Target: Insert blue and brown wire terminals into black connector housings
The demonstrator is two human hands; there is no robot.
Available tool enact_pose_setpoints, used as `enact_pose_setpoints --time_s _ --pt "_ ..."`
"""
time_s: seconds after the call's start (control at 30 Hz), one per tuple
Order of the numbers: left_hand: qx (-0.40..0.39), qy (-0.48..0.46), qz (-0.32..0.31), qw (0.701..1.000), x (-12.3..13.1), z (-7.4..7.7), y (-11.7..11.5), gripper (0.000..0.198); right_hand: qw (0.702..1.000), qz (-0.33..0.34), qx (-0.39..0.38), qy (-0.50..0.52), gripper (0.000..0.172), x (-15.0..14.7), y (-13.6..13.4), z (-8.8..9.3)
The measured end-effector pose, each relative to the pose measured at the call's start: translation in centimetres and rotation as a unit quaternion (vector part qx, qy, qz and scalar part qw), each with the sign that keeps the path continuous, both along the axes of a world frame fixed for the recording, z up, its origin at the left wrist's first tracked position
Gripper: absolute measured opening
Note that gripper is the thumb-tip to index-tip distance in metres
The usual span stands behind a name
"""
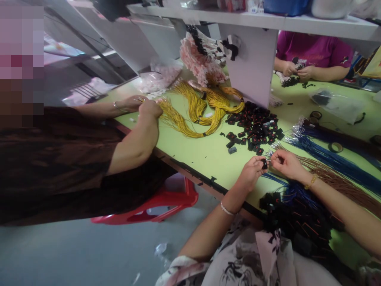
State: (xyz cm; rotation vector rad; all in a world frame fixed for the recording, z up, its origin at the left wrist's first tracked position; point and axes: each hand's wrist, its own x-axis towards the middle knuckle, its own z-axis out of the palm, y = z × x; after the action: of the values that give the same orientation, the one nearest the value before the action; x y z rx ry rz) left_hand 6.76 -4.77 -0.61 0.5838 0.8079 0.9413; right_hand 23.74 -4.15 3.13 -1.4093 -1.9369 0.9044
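Note:
Between the fingertips of my left hand (pixel 252 171) is a small black connector housing (pixel 264 163), held over the table near its front edge. My right hand (pixel 287 165) is right beside it, thumb and forefinger pinched on the end of a thin wire whose colour I cannot make out. The wire tip meets or nearly meets the housing; fingers hide the exact contact. Just beyond my hands lies a pile of loose black housings (pixel 253 127). Brown wires (pixel 333 174) and blue wires (pixel 336 153) with metal ends run to the right. Below my right wrist rests a heap of black housings with blue wires (pixel 300 214).
On the left, a co-worker's hands (pixel 150 107) hold ends of yellow wires (pixel 205 115). Across the table another person's hands (pixel 297 70) work on small parts. A shelf (pixel 253 18) overhangs the table (pixel 190 155). Tape rolls (pixel 335 147) lie right; a red stool (pixel 175 200) stands below.

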Motion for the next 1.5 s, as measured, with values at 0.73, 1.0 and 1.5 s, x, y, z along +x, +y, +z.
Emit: enact_pose_setpoints --time_s 0.73,1.0,1.5 --pt "0.006 0.015 0.002 1.0 0.1 -0.1 0.2 0.029 0.998 0.013 0.022 -0.055 0.005 -0.2 -0.3 0.2" --pt "0.018 0.08 0.032 0.996 0.9 0.0 -0.1 0.036 0.997 0.021 0.043 -0.06 0.008 -0.4 -0.4 -0.3" --pt "0.03 0.1 0.034 0.994 1.2 0.4 0.1 0.034 0.996 0.018 0.027 -0.089 0.014 0.7 0.3 0.3"
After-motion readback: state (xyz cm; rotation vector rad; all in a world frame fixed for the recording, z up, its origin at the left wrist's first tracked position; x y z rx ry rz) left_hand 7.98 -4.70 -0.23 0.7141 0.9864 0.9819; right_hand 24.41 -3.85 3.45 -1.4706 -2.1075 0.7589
